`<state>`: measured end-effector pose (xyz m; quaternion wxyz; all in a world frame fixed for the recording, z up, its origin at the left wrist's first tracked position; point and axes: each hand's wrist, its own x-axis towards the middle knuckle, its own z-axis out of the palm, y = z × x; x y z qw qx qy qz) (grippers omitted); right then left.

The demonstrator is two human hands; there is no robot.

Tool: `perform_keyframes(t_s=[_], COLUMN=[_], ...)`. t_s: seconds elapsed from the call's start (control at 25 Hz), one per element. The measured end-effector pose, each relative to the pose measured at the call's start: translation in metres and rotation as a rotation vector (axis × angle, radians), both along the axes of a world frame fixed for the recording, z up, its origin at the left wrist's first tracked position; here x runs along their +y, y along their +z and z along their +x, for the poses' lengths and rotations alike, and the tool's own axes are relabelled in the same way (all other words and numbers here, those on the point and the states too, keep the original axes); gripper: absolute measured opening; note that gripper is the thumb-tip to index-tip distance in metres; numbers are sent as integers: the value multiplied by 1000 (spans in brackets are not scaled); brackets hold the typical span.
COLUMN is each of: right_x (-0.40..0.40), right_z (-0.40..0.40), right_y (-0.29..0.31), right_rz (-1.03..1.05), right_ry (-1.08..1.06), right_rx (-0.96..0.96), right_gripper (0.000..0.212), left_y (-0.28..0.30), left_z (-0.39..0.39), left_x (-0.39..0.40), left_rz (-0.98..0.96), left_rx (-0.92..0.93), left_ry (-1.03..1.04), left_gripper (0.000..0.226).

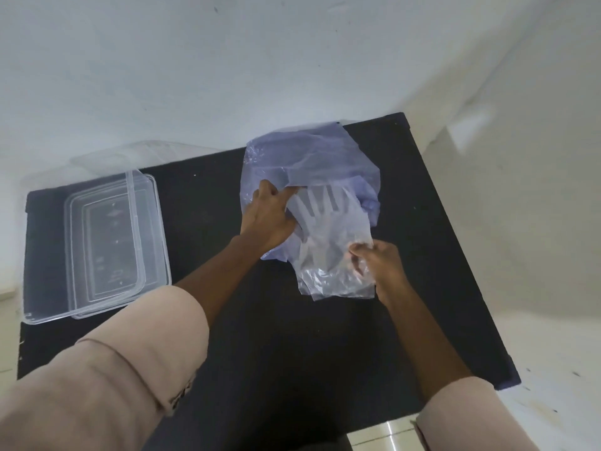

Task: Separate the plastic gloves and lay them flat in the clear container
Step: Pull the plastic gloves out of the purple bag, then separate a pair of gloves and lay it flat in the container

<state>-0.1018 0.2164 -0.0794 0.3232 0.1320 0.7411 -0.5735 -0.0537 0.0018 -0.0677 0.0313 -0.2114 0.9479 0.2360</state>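
Observation:
A stack of thin clear plastic gloves (328, 236) lies on the black table, fingers pointing away from me, partly under a bluish plastic bag (309, 157). My left hand (270, 216) presses down on the bag's edge and the gloves' left side. My right hand (377, 258) pinches the cuff end of the gloves at their right edge. The clear rectangular container (146, 242) sits at the table's left side, apart from both hands, with nothing visible inside.
The black table (292, 336) stands against a white wall (227, 76). A clear lid (113, 154) seems to lean behind the container. The table's right edge drops to a light floor (536, 369).

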Motion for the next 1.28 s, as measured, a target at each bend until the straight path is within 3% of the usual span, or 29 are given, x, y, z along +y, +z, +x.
perform_keyframes(t_s=[0.16, 0.32, 0.56, 0.68, 0.8, 0.88, 1.12, 1.2, 1.28], right_x=[41, 52, 24, 5, -9, -15, -15, -4, 8], right_z=[62, 145, 244, 278, 293, 301, 300, 302, 309], right_y=[5, 5, -11, -11, -14, -14, 2, 4, 3], right_rz=[83, 68, 11, 13, 24, 25, 188, 239, 341], right_ry=[-16, -83, -268, -250, -245, -233, -16, 60, 149], right_rx=[-79, -196, -358, -378, -341, -319, -273, -130, 160], right_gripper=[12, 12, 16, 15, 15, 15, 15, 29, 41], left_y=[12, 4, -10, -17, -15, -14, -19, -21, -22], left_z=[49, 163, 317, 361, 377, 383, 383, 380, 379], left_x=[22, 44, 76, 78, 70, 64, 60, 62, 63], left_rz=[-20, 168, 651, 861, 1052, 1092, 995, 978, 959], left_rx=[84, 185, 67, -13, -17, -49, -149, -171, -184], left_ry=[-24, 53, 577, 803, 1029, 1031, 1005, 1005, 1014], left_gripper=[54, 49, 41, 31, 21, 25, 23, 20, 18])
